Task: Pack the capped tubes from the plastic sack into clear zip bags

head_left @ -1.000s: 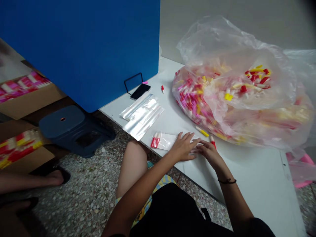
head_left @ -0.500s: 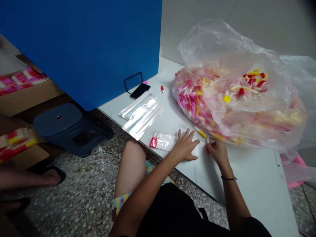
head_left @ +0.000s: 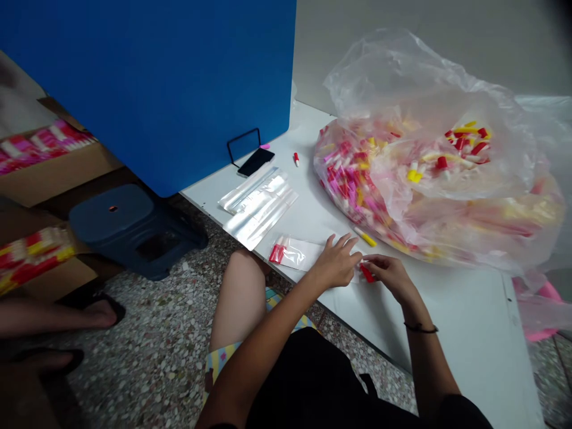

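A small clear plastic pouch (head_left: 297,253) lies on the white table (head_left: 465,316), with red-capped tubes at its left end. My left hand (head_left: 335,262) rests on the pouch's right end, fingers curled at its mouth. My right hand (head_left: 388,274) pinches a red-capped tube (head_left: 367,273) right at that mouth. A loose yellow-capped tube (head_left: 365,237) lies just beyond my hands. Behind it sits a big clear bag (head_left: 438,173) full of red, pink and yellow capped tubes.
A stack of empty clear pouches (head_left: 259,205), a black phone (head_left: 255,161) and a stray red-capped tube (head_left: 295,158) lie farther left on the table, by a blue panel (head_left: 156,83). A blue stool (head_left: 129,229) and cardboard boxes (head_left: 53,173) stand on the floor; another person's feet (head_left: 67,322) are at left.
My right hand reached to the loose red-capped tube by the big bag, picked it up and brought it back to the pouch's mouth. My left hand stayed on the pouch.
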Motion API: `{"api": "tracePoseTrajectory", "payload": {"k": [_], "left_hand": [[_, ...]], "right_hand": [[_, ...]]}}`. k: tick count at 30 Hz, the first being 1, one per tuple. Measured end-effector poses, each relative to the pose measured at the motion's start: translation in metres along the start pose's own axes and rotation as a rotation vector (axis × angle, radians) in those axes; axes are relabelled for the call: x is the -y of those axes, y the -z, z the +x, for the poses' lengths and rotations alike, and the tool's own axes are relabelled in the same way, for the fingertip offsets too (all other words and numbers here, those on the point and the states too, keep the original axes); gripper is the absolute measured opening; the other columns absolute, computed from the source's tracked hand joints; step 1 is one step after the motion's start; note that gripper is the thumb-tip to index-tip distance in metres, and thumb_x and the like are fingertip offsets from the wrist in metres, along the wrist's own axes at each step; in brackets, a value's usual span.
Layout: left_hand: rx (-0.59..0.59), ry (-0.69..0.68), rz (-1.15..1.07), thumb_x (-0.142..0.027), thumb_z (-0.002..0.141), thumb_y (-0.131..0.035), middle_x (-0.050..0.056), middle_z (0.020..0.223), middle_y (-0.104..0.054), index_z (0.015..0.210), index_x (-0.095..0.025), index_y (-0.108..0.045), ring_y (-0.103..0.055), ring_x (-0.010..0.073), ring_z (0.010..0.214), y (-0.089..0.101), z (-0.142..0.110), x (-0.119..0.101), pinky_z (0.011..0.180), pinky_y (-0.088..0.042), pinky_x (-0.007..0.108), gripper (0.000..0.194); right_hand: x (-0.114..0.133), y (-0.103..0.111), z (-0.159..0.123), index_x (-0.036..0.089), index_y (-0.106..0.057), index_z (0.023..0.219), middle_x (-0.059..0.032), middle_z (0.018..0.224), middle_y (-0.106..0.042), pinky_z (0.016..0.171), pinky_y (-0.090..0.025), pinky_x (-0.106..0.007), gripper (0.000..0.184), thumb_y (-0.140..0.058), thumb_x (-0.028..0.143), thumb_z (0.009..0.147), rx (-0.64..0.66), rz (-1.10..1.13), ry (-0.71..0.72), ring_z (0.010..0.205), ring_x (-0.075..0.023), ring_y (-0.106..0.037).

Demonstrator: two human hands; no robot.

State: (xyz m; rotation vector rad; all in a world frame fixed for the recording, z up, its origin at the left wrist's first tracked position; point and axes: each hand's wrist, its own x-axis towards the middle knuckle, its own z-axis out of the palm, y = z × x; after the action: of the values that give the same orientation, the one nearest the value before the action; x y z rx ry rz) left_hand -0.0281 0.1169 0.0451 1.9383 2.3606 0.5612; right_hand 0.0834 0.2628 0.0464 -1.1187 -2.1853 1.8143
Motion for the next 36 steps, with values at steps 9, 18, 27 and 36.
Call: {"api": "tracePoseTrajectory", "payload": {"k": [9, 18, 27, 36], "left_hand": [[-0.046, -0.003, -0.072, -0.017, 0.087, -0.044, 0.012, 0.133, -0.051, 0.098, -0.016, -0.059, -0.045, 0.0222, 0.126, -0.010, -0.005, 0.013, 0.103, -0.038, 0.037, 0.018], [-0.063, -0.010, -0.179, -0.011, 0.081, -0.044, 0.011, 0.127, -0.055, 0.101, -0.015, -0.057, -0.050, 0.0210, 0.118, -0.015, -0.015, 0.016, 0.105, -0.038, 0.036, 0.024], [-0.041, 0.006, -0.157, -0.008, 0.076, -0.046, 0.012, 0.132, -0.052, 0.104, -0.015, -0.056, -0.047, 0.0211, 0.124, -0.013, -0.024, 0.022, 0.106, -0.039, 0.037, 0.031], [-0.028, 0.120, -0.064, -0.058, 0.074, -0.066, 0.018, 0.151, -0.031, 0.144, -0.017, -0.030, -0.023, 0.0319, 0.142, -0.021, -0.042, 0.014, 0.115, -0.012, 0.058, 0.089]], "right_hand": [[-0.004, -0.014, -0.007, 0.012, -0.064, 0.083, 0.0013, 0.054, -0.059, 0.048, -0.038, -0.025, 0.039, -0.072, 0.037, 0.054, 0.114, -0.014, 0.020, 0.047, -0.0100, -0.047], [-0.016, -0.024, 0.004, 0.017, -0.058, 0.082, -0.0010, 0.062, -0.063, 0.049, -0.045, -0.026, 0.036, -0.074, 0.040, 0.058, 0.066, 0.037, 0.097, 0.051, -0.0127, -0.054], [-0.023, -0.038, 0.003, 0.017, -0.062, 0.079, -0.0050, 0.072, -0.065, 0.059, -0.047, -0.029, 0.040, -0.072, 0.053, 0.064, -0.095, -0.135, 0.247, 0.062, -0.0166, -0.058], [-0.024, -0.047, -0.012, 0.017, -0.066, 0.072, -0.0055, 0.073, -0.069, 0.065, -0.047, -0.030, 0.035, -0.066, 0.052, 0.071, -0.211, -0.158, 0.321, 0.065, -0.0180, -0.059]]}}
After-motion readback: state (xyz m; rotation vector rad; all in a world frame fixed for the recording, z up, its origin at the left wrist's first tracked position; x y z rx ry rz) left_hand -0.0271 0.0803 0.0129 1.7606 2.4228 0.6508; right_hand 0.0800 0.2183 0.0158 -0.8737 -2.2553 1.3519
